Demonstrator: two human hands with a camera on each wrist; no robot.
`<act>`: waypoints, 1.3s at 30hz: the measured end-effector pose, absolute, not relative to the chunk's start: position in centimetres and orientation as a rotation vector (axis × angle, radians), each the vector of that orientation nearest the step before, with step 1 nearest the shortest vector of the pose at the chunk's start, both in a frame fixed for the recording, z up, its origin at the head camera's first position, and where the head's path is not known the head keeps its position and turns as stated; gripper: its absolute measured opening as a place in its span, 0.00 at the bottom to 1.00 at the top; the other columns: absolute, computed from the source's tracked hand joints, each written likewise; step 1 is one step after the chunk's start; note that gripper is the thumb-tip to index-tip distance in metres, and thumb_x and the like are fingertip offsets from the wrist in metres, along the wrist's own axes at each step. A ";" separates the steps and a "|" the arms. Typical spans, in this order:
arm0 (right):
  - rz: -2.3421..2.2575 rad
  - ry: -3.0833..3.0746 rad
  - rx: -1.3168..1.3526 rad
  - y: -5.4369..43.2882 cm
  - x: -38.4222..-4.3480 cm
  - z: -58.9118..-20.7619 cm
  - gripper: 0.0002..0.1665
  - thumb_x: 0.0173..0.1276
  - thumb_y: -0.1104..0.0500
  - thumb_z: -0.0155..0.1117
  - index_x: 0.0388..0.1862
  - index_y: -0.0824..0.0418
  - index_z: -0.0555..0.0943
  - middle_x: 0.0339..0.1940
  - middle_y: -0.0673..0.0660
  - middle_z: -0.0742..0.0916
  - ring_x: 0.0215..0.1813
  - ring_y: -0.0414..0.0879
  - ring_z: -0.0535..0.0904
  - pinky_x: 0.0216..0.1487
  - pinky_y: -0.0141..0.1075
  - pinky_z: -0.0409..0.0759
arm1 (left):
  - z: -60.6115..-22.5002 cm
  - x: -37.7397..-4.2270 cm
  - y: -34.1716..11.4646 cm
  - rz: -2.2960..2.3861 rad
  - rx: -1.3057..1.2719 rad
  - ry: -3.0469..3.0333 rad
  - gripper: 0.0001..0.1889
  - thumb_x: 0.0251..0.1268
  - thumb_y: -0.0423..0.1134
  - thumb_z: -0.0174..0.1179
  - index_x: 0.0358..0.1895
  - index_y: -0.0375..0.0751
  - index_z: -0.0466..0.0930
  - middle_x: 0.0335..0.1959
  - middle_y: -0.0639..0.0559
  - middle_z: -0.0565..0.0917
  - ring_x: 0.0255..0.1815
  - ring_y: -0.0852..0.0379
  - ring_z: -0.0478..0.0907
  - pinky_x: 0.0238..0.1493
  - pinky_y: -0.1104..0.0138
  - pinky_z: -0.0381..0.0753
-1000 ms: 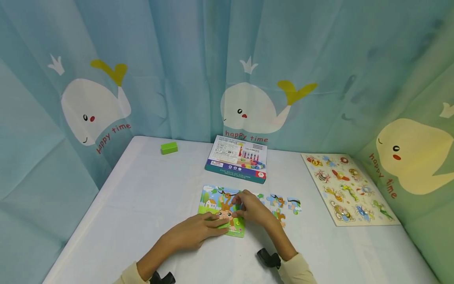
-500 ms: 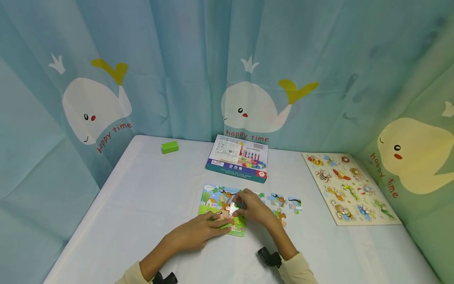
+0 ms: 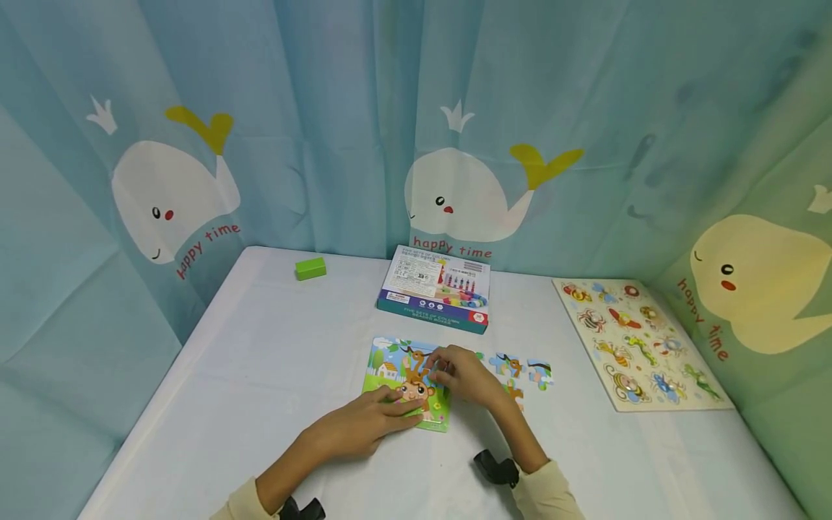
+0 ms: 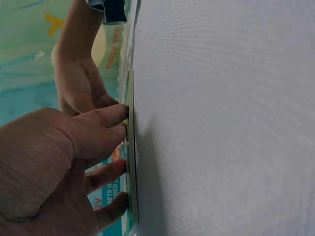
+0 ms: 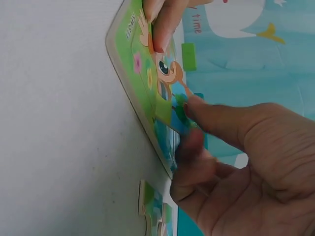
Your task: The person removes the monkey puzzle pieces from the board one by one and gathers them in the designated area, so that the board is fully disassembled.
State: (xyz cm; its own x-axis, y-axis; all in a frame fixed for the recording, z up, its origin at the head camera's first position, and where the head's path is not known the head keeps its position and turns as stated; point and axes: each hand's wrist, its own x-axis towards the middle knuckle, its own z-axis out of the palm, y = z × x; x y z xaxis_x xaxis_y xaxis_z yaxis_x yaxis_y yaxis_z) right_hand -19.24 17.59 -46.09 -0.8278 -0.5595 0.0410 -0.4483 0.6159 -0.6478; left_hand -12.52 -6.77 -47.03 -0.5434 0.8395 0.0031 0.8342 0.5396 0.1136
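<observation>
A monkey jigsaw puzzle [image 3: 387, 386] in a flat tray lies in front of the person. My left hand [image 3: 356, 425] rests on its lower part, straight fingers pressing down over the monkey. From the right side, my right hand [image 3: 466, 375] reaches to the puzzle's right edge. Thumb and index finger pinch a blue and green puzzle piece [image 5: 177, 109], which sits tilted, one edge raised above its neighbours. In the left wrist view, the left hand's fingertips [image 4: 120, 199] touch the tray's top; the puzzle picture is mostly hidden there.
Loose puzzle pieces [image 3: 509, 365] lie right of the tray, partly behind the right forearm. A bead set box [image 3: 432, 289] lies behind the puzzle. There is a green block [image 3: 310, 269] at back left and an insect peg board [image 3: 640, 347] at right.
A bright glint showing at the right hand's puzzle piece half a second ago is gone. The right fingers have shifted slightly; the left hand stays in place.
</observation>
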 end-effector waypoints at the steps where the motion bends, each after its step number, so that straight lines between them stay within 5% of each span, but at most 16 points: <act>1: -1.016 2.658 -0.844 17.6 -19.2 -46.0 0.05 0.68 0.63 0.63 0.41 0.62 0.81 0.31 0.52 0.82 0.30 0.36 0.73 0.32 0.29 0.75 | -47.0 -12.5 -6.8 0.161 1.466 2.706 0.29 0.69 0.32 0.55 0.72 0.54 0.67 0.74 0.60 0.66 0.72 0.52 0.67 0.71 0.60 0.66; 18: -1.132 2.620 -0.878 17.9 -18.9 -45.9 0.06 0.68 0.68 0.61 0.42 0.65 0.83 0.31 0.57 0.85 0.28 0.35 0.73 0.29 0.29 0.76 | -47.1 -12.4 -6.6 0.189 1.482 2.731 0.22 0.75 0.42 0.51 0.70 0.54 0.70 0.72 0.56 0.70 0.70 0.52 0.71 0.69 0.60 0.68; 27: -1.209 2.605 -0.591 17.8 -18.8 -46.3 0.06 0.71 0.67 0.59 0.38 0.67 0.83 0.32 0.58 0.86 0.26 0.39 0.75 0.25 0.28 0.75 | -47.0 -12.0 -6.3 0.135 1.488 2.769 0.21 0.75 0.43 0.51 0.69 0.54 0.72 0.73 0.57 0.69 0.68 0.52 0.71 0.69 0.62 0.69; 39: -1.042 2.507 -0.741 18.1 -18.7 -45.6 0.02 0.68 0.66 0.63 0.38 0.64 0.79 0.21 0.52 0.80 0.18 0.36 0.71 0.20 0.29 0.73 | -47.3 -11.4 -5.8 0.149 1.407 2.803 0.21 0.77 0.43 0.46 0.70 0.54 0.69 0.76 0.60 0.63 0.64 0.51 0.66 0.66 0.57 0.70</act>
State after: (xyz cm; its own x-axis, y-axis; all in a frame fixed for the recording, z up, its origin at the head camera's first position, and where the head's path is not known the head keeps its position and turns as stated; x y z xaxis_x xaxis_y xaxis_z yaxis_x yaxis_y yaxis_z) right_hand -18.75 18.05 -45.59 -0.8120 -0.5756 -0.0968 -0.3373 0.5981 -0.7270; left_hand -11.37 -5.79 -47.32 -0.5982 0.8003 0.0408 0.8001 0.5937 0.0856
